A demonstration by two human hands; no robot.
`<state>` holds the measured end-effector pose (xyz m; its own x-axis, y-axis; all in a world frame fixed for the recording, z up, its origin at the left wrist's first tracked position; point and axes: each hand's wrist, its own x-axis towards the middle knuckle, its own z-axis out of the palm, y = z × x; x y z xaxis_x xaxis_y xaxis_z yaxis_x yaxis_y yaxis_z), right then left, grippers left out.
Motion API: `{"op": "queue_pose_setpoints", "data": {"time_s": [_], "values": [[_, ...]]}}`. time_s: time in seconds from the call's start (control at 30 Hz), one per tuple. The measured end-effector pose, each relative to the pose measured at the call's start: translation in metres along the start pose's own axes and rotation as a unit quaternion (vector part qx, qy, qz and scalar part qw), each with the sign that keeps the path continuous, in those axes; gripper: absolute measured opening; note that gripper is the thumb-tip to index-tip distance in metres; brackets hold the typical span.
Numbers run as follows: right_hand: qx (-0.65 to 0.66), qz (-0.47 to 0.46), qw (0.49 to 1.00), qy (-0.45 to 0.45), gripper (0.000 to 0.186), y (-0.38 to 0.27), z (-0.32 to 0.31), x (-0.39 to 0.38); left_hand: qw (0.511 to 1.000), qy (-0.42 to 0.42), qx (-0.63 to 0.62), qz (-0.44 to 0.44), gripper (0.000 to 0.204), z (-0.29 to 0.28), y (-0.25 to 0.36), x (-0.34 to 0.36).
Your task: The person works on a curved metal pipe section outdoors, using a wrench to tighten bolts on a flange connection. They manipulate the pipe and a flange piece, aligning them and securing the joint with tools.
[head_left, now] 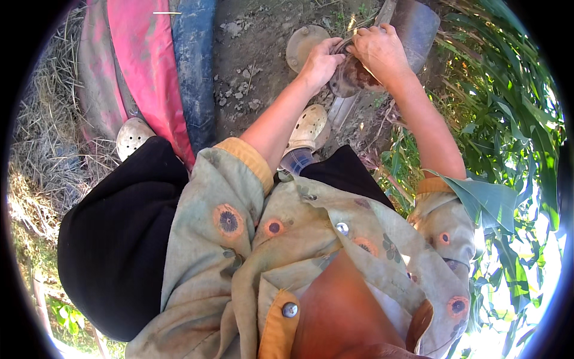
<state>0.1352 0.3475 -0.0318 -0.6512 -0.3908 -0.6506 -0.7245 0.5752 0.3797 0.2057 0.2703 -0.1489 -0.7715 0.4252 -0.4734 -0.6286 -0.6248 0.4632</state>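
Note:
At the top of the view, a rusty metal pipe [421,30] lies on the ground with its brown open mouth turned towards me. Both hands are at its upper rim. My left hand [321,64] is closed at the left of the mouth, thumb against the fingers, around what looks like dark, thin strands. Just right of it my right hand [381,52] bends over the rim, its fingers curled and pinching close to the same spot. Exactly what sits between the fingertips is hidden and too small to name.
A round metal plate [307,49] lies left of the pipe. Long pink [146,66] and blue [194,72] flat sheets or hoses run along the left, beside dry straw [45,119]. Tall green leaves [508,113] crowd the right. My pale clogs [306,128] stand on the soil.

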Motion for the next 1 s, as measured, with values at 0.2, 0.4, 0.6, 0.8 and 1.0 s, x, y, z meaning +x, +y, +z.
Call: {"op": "queue_pose_setpoints", "data": {"time_s": [0.2,0.4,0.6,0.8,1.0], "values": [[-0.029,-0.001,0.996,0.079,0.022,-0.002,0.000,-0.001,1.000,0.016,0.020,-0.006,0.038,-0.001,0.000,0.000],[-0.052,0.007,0.995,0.086,0.023,-0.002,-0.003,-0.001,1.000,0.001,-0.017,0.007,0.039,-0.003,0.003,-0.002],[-0.045,-0.016,0.999,0.009,0.017,0.004,-0.005,-0.002,1.000,-0.008,-0.023,-0.004,0.039,-0.005,0.005,-0.002],[-0.025,-0.004,0.999,-0.022,0.015,0.006,0.003,0.002,1.000,-0.007,-0.020,-0.005,0.039,-0.003,0.007,-0.003],[-0.015,-0.015,0.997,0.069,0.020,0.002,0.003,0.001,1.000,-0.008,-0.014,-0.011,0.040,-0.004,0.007,-0.003]]}}
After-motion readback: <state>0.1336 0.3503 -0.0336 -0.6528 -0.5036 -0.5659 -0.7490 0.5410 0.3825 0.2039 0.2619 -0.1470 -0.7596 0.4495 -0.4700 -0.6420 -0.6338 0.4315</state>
